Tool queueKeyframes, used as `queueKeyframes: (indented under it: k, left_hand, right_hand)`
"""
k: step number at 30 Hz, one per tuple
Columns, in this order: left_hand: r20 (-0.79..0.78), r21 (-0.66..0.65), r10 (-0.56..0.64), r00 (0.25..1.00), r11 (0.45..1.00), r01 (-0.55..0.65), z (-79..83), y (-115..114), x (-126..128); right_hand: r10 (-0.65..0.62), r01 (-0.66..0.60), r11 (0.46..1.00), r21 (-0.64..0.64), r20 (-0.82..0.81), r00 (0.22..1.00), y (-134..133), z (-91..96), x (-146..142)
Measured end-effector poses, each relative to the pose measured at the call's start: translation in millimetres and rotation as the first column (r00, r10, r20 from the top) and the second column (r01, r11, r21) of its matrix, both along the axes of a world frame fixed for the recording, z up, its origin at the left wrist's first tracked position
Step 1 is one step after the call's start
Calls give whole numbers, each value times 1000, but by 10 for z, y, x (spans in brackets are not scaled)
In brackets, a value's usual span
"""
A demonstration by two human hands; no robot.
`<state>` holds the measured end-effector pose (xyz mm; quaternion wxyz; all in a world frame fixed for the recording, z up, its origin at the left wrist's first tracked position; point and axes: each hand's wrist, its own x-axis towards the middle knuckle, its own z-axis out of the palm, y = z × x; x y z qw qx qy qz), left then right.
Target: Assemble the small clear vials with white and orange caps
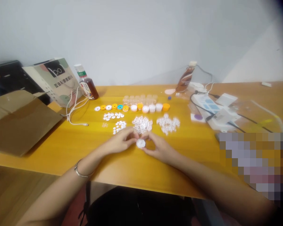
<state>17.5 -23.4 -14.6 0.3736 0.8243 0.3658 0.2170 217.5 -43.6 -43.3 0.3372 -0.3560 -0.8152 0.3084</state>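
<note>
Between my two hands, just above the near part of the table, is a small round white plastic piece. My left hand pinches its left edge with thumb and fingertips. From the other side my right hand grips it, fingers curled around the rim. Beyond my hands lie a pile of white openwork pieces, another such pile, small white discs and white knobbed pieces. Behind them runs a row of round caps in white, orange and teal, with clear cups at the back.
At left are an open cardboard box, a paper bag, a white cable and a dark-liquid bottle. A brown drink bottle stands back right, near a power strip with cords. The table's front edge is close to me.
</note>
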Motion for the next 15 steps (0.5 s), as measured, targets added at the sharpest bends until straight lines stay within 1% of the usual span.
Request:
queueKeyframes:
  k: [3, 7, 11, 15]
  left_hand:
    - [-75, 117, -19, 997, 993, 28, -9, -32, 36]
    - [-129, 239, -20, 992, 970, 50, -25, -63, 79]
    - [-167, 340, -19, 986, 937, 76, -53, -64, 86]
    - [-206, 408, -19, 978, 907, 104, -61, -70, 78]
  right_hand:
    - [12, -12, 1000, -8, -32, 999, -4, 7, -2]
    - [6, -6, 1000, -6, -37, 999, -11, 8, -4]
    - [6, -6, 1000, 5, -34, 999, -16, 2, -6]
    - [20, -19, 1000, 13, -52, 998, -9, -4, 1]
